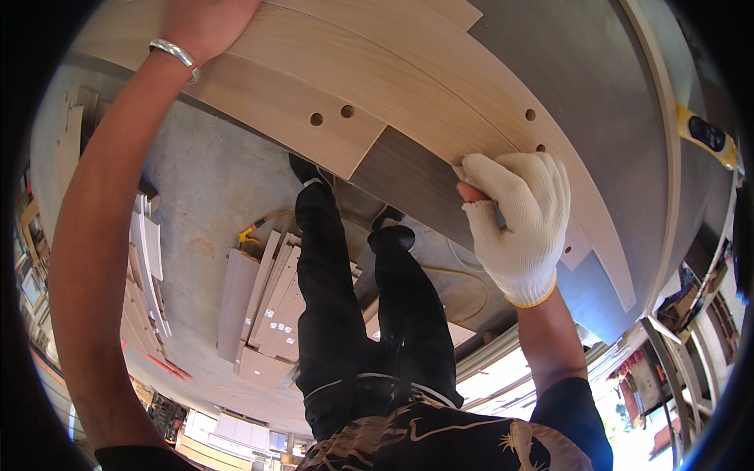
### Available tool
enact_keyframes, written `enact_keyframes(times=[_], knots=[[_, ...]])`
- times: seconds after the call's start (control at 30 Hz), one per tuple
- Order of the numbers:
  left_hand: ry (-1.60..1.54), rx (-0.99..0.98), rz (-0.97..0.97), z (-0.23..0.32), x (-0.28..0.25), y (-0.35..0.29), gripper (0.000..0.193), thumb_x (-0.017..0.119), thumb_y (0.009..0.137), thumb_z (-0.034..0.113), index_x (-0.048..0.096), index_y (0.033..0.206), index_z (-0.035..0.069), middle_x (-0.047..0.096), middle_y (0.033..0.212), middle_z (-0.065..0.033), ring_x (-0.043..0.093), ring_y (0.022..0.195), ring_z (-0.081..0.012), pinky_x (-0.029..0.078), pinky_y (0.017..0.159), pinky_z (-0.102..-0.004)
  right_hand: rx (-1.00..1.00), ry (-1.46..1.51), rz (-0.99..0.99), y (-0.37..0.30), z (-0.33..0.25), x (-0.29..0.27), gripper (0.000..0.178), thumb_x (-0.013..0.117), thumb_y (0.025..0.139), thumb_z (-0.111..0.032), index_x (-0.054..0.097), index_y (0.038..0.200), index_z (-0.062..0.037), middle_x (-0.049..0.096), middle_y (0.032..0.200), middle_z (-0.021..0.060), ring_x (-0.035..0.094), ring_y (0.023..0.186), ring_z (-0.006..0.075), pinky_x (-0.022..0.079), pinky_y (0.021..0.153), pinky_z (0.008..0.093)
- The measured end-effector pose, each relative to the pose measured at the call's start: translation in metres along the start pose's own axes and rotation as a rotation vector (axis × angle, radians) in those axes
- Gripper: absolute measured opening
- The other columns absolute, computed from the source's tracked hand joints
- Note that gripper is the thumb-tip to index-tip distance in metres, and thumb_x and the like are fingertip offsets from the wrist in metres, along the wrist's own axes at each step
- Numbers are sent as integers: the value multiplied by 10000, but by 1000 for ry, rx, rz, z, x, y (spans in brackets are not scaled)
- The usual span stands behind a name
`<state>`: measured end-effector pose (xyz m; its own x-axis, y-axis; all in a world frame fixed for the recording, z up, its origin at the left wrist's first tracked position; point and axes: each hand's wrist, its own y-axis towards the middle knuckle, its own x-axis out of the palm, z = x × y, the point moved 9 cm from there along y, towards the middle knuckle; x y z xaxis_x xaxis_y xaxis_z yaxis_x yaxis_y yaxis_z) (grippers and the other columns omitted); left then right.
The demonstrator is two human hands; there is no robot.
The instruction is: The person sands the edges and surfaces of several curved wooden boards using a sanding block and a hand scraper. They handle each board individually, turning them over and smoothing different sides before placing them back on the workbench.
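Observation:
Long light-wood boards point(290, 94) lie side by side across a dark grey worktop point(573, 55); round holes show in several. My bare left hand point(206, 30), with a silver bracelet at its wrist, rests by the boards at the upper left. Its fingers run out of the picture. My right hand point(518, 212) wears a white knitted glove from which the thumb tip pokes out. It hovers over or touches the boards' right part, fingers curled and the thumb close to the index finger. Whatever may be between them is hidden.
A yellow and black tool point(707, 137) sits beyond the worktop's curved right edge. Stacked boards point(271, 302) lie on the concrete floor point(204, 188) by my legs. A yellow air-tool fitting point(250, 231) with a hose is near them. More panels point(145, 267) stand at the left.

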<state>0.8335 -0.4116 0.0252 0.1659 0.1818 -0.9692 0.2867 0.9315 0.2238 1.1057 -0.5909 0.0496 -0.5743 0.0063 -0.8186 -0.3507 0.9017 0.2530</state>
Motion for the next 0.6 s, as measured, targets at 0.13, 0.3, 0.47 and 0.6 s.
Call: enact_keyframes(times=[0.13, 0.3, 0.47, 0.6], knots=[[11, 27, 9, 1, -1, -1, 471, 503, 1066, 186, 618, 1501, 47, 580, 1582, -177, 477, 1522, -356, 243, 1327, -550, -12, -2, 0, 6, -2, 9, 268, 849, 787, -112, 779, 1041, -160, 640, 885, 23, 600, 810, 254, 429, 758, 416], [14, 34, 32, -3, 2, 0, 464, 512, 1063, 181, 622, 1491, 37, 590, 1568, -176, 495, 1500, -361, 265, 1317, -555, -31, -13, 44, 8, -4, 10, 261, 849, 790, -119, 770, 1034, -166, 642, 899, 15, 596, 813, 253, 432, 769, 409], [5, 54, 40, -2, 2, 2, 458, 516, 1060, 178, 627, 1479, 31, 597, 1557, -177, 504, 1490, -365, 271, 1315, -551, -26, 1, 29, 10, -5, 12, 274, 854, 787, -123, 770, 1043, -172, 643, 902, 15, 593, 812, 255, 431, 774, 409], [16, 32, 49, -2, 1, -1, 455, 523, 1056, 179, 632, 1473, 30, 600, 1552, -181, 504, 1491, -365, 272, 1315, -548, -21, -3, 21, 14, -6, 13, 281, 856, 786, -122, 769, 1048, -175, 644, 905, 17, 592, 810, 257, 432, 774, 412]])
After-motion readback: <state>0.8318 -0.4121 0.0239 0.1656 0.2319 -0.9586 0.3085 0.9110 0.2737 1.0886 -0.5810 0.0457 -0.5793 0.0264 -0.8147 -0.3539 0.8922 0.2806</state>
